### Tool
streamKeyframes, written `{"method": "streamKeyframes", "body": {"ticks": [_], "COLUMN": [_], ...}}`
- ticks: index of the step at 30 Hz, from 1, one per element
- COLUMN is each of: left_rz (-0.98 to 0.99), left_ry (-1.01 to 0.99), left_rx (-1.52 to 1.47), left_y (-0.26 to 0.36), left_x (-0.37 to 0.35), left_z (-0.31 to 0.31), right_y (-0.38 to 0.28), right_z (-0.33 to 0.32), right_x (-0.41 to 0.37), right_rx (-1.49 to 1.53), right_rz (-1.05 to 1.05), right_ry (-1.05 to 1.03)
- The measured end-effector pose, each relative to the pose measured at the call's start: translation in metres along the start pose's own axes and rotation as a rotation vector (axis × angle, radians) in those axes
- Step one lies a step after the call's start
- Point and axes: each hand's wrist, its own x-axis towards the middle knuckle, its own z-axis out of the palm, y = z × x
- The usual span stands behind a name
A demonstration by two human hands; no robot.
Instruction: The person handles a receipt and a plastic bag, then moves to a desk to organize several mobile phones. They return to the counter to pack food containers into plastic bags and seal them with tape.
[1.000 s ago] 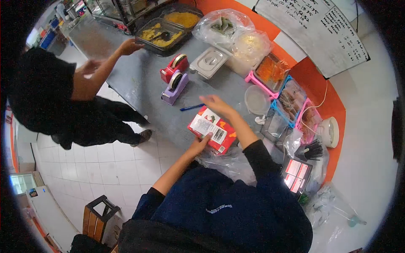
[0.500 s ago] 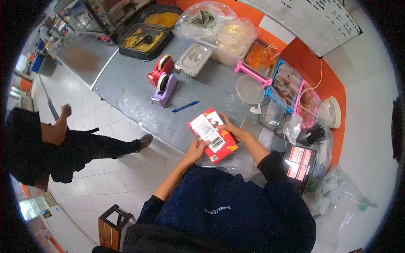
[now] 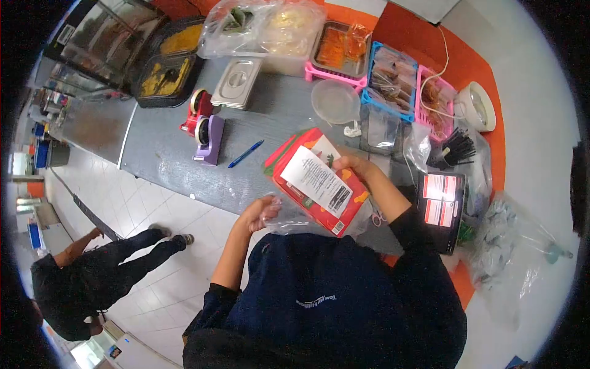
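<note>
A red box (image 3: pixel 345 213) is tilted in front of my body, with a white printed label (image 3: pixel 315 179) on its upper face. My right hand (image 3: pixel 357 166) is closed on the box's right edge, its thumb on top. Lower left of the box, my left hand (image 3: pixel 259 213) has its fingers closed on a clear plastic bag (image 3: pixel 287 220), which spreads beneath the box. A blue pen (image 3: pixel 246 154) lies on the counter (image 3: pixel 166 160), near a purple tape dispenser (image 3: pixel 211 142) and a red one (image 3: pixel 195 112).
A lidded steel container (image 3: pixel 238 81), a round plastic lid (image 3: pixel 335 101), a pink basket (image 3: pixel 437 101) and a blue basket (image 3: pixel 393 80) stand further back. At the right are a lit tablet (image 3: pixel 440 200) and black straws (image 3: pixel 458 147). Another person (image 3: pixel 80 283) is on the floor at left.
My left hand has left the box and now grips the plastic bag. My right hand has raised and tilted the box. The other person has moved down the view, and the view has shifted.
</note>
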Motion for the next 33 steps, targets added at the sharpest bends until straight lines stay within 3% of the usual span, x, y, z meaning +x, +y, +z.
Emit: {"method": "streamKeyframes", "body": {"ticks": [1, 2, 4, 5, 8, 9, 11, 12, 13, 14, 16, 18, 19, 20, 21, 22, 25, 27, 28, 29, 30, 33], "left_rz": [0.039, 0.036, 0.289, 0.301, 0.187, 0.206, 0.366, 0.4, 0.426, 0.389, 0.371, 1.162, 1.246, 1.251, 1.04, 0.779, 0.828, 0.792, 0.948, 1.088, 1.091, 1.361], "left_ry": [-0.08, -0.078, 0.131, 0.125, -0.17, -0.172, -0.056, 0.005, 0.072, 0.066, 0.062, -0.029, 0.155, 0.158, 0.547, 0.94, 1.024, 0.63, 0.406, 0.189, 0.204, 0.524], "left_rx": [-0.157, -0.158, -0.36, -0.367, -0.568, -0.584, 0.113, 0.412, 0.709, 0.784, 0.85, 1.479, 1.745, 1.738, 1.937, 2.085, 2.12, 1.995, 1.859, 1.705, 1.701, 1.257], "left_y": [-0.005, -0.007, -0.001, 0.01, 0.054, 0.061, 0.072, 0.076, 0.078, 0.077, 0.076, 0.065, 0.066, 0.059, 0.049, 0.042, 0.038, 0.043, 0.035, 0.024, 0.018, 0.005], "left_x": [0.007, 0.01, 0.016, 0.018, 0.013, 0.013, 0.009, 0.02, 0.031, 0.038, 0.034, 0.025, -0.009, -0.027, -0.041, -0.048, -0.042, -0.064, -0.067, -0.068, -0.07, -0.055], "left_z": [0.003, 0.008, 0.016, 0.014, 0.001, 0.005, 0.048, 0.061, 0.075, 0.096, 0.11, 0.11, 0.111, 0.114, 0.116, 0.116, 0.105, 0.128, 0.145, 0.156, 0.151, 0.116], "right_y": [0.009, 0.02, 0.042, 0.057, 0.089, 0.09, 0.086, 0.085, 0.083, 0.08, 0.077, 0.08, 0.084, 0.113, 0.138, 0.137, 0.122, 0.144, 0.151, 0.081, 0.099, 0.164], "right_z": [-0.012, -0.019, -0.028, -0.037, -0.055, -0.061, -0.064, -0.06, -0.05, -0.04, -0.027, -0.038, -0.044, -0.049, -0.051, -0.047, -0.059, -0.057, -0.056, -0.057, -0.05, -0.053], "right_x": [0.002, 0.004, 0.008, 0.004, 0.003, 0.009, 0.019, 0.024, 0.03, 0.035, 0.03, 0.012, 0.0, -0.055, -0.102, -0.086, -0.062, -0.075, -0.075, 0.037, 0.035, -0.051], "right_rx": [0.067, 0.07, 0.216, 0.226, 0.317, 0.302, -0.019, -0.036, -0.181, -0.323, -0.319, -0.283, -0.259, -0.233, -0.207, -0.18, -0.11, -0.063, -0.034, -0.006, 0.021, 0.098], "right_rz": [0.163, 0.164, 0.331, 0.245, 0.228, 0.245, 0.315, 0.329, 0.268, 0.205, 0.13, 0.102, 0.087, 0.072, 0.058, 0.042, -0.015, -0.057, -0.073, -0.086, -0.099, -0.145], "right_ry": [0.021, 0.022, 0.16, 0.197, 0.35, 0.34, 0.029, 0.021, -0.118, -0.259, -0.184, -0.142, -0.117, -0.09, -0.064, -0.039, 0.026, 0.065, 0.084, 0.102, 0.117, 0.166]}}
